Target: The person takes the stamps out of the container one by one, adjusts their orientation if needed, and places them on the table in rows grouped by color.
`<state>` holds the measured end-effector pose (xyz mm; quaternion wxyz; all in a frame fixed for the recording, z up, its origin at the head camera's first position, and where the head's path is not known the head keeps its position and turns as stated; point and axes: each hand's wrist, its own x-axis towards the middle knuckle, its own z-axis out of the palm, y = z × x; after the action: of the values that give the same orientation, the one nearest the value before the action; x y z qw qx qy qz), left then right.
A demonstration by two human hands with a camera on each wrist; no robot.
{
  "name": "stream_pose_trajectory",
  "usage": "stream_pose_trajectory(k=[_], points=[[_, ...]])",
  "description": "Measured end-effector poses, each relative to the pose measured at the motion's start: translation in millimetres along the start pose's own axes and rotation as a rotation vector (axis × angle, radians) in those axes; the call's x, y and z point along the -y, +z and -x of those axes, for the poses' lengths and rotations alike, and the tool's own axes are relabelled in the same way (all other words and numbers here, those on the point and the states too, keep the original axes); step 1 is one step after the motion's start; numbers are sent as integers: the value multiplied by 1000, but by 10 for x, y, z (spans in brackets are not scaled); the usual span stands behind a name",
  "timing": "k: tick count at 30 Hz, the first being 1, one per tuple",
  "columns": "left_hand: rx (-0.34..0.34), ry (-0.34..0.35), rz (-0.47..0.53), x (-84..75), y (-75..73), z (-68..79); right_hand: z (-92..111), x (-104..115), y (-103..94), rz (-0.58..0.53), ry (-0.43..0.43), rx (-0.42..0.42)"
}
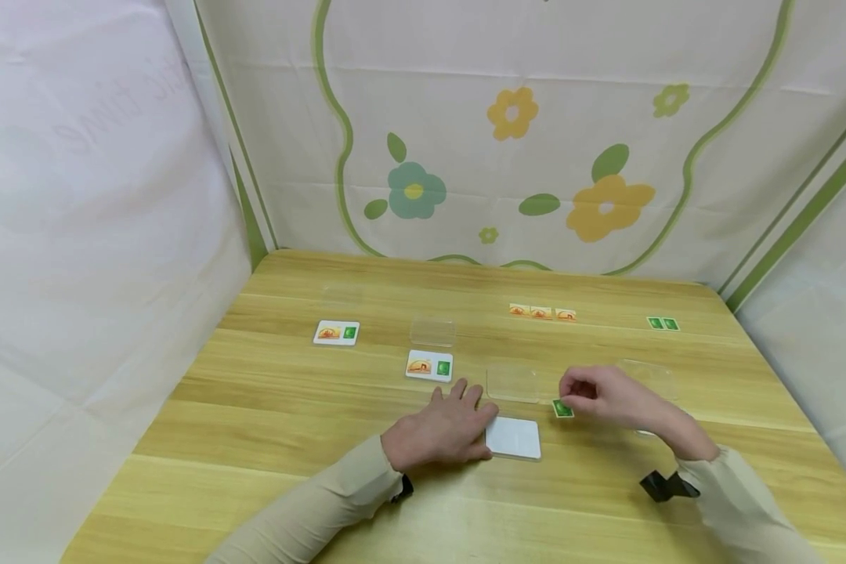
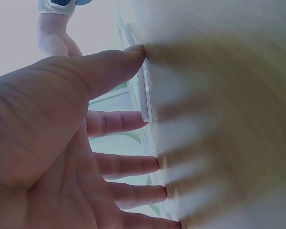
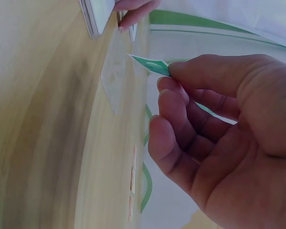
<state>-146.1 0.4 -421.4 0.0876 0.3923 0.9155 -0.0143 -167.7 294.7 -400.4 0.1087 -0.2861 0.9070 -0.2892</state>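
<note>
Near the lower centre of the head view, the left hand (image 1: 440,429) lay spread, its straight thumb and forefinger touching the left edge of a blank white card (image 1: 513,439), probably to keep it from sliding. Right of the card, the right hand (image 1: 616,395) pinched a small green sticker (image 1: 562,409) between thumb and forefinger, by one end, which left most of its printed face uncovered. A clear plate (image 1: 512,385) lay just above the blank card, apart from it, seemingly so the white surface stayed bare. Left of centre, two printed cards (image 1: 429,366) each bore an orange picture beside a green one. Three orange stickers (image 1: 541,312) and a green pair (image 1: 663,323) lay toward the upper right of the table (image 1: 254,439), apparently sorted by colour.
</note>
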Motion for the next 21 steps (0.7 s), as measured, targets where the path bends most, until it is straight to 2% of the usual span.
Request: stream_pose_trajectory(k=[7,21], points=[[-1,0,-4,-8,-15,10,16,-69,-104,18,25,-33],[6,1,30,1,-19,4,74,-202,-346,-49,116,-84]])
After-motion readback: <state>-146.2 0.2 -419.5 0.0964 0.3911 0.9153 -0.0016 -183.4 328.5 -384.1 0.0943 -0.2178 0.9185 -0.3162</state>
